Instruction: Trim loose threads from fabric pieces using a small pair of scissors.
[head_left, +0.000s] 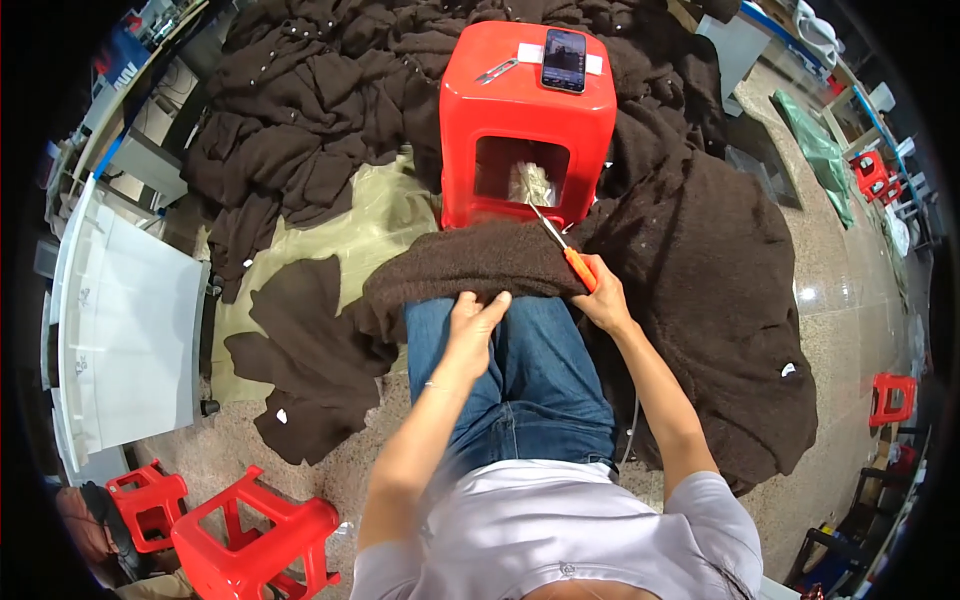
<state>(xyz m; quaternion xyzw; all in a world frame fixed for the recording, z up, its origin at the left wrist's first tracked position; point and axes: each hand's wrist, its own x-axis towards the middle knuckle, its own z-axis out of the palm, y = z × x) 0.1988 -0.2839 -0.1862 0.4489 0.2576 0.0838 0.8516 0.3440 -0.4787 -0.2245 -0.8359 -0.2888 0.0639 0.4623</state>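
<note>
- A dark brown knitted garment (480, 265) is draped across the lap, over blue jeans (520, 370), with its far edge lying against the foot of a red plastic stool (525, 120).
- The near hem of the garment is gripped by the left hand (473, 318), whose fingers are curled down onto the fabric and pressed together.
- An orange-handled cutting tool (560, 245) is held in the right hand (603, 298); the fingers are closed around the handle, and the thin metal blade is pointed up and away towards the opening in the stool's side.
- The blade's tip is seen just above the garment's upper edge; whether it touches the fabric cannot be told.
- On the stool's top, a dark phone (564, 60) is laid on a white paper strip (533, 53), with a small metal clipper (496, 71) just beside it to the left.
- A large heap of similar brown garments (320, 90) is spread over the floor behind and to the left of the stool, and another wide brown piece (720, 290) is laid out to the right.
- Further red stools (250, 540) are seen at the lower left.
</note>
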